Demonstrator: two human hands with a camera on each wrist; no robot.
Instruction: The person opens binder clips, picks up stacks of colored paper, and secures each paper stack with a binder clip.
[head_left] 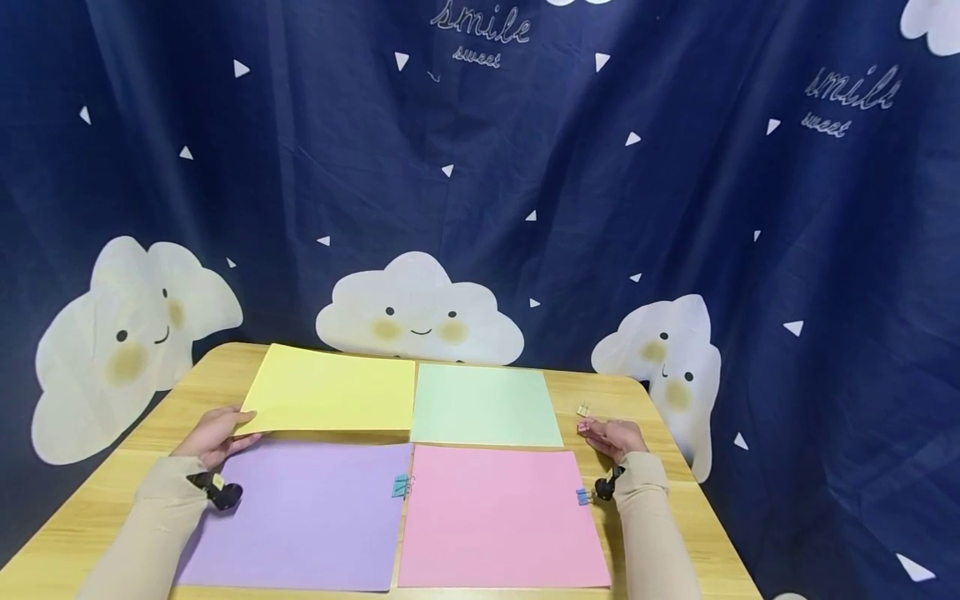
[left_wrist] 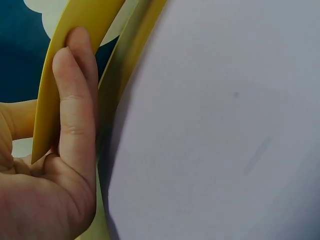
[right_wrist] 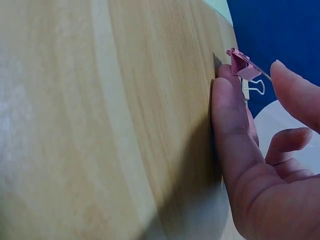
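At the far left of the table, the yellow sheet is held near its front left corner by the left hand, with the thumb laid on top and the fingers stretched out beneath. Its near edge is raised, and a bend is seen in it from the left wrist. Just in front, the purple sheet is laid flat, with the teal clip set at its right edge. Beside that edge is placed the pink sheet, at whose right edge the blue clip is seen. Behind the pink sheet and right of the yellow one, the green sheet is spread.

On the right of the table, the pink clip is pinched at the fingertips of the right hand, its wire handle met by the thumb; the hand is only partly closed. Just behind it is found the yellow clip. Beyond the table, a blue cloth is hung, printed with smiling clouds and white triangles.
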